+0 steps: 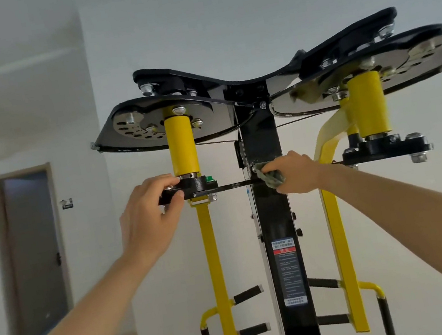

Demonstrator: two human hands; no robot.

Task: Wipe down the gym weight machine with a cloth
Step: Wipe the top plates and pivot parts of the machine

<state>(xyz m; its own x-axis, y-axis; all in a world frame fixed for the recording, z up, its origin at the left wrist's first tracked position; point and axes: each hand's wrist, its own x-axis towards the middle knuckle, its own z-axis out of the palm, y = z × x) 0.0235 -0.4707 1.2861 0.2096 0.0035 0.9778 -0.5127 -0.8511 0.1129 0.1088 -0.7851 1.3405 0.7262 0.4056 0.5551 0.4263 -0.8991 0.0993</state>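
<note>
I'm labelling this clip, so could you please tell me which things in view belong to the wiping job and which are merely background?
Part of the job:
- cloth, bunched in the right hand
- black column, where the cloth is pressed
- left bracket, gripped by the left hand

Just background:
- doorway
- small wall fitting
</note>
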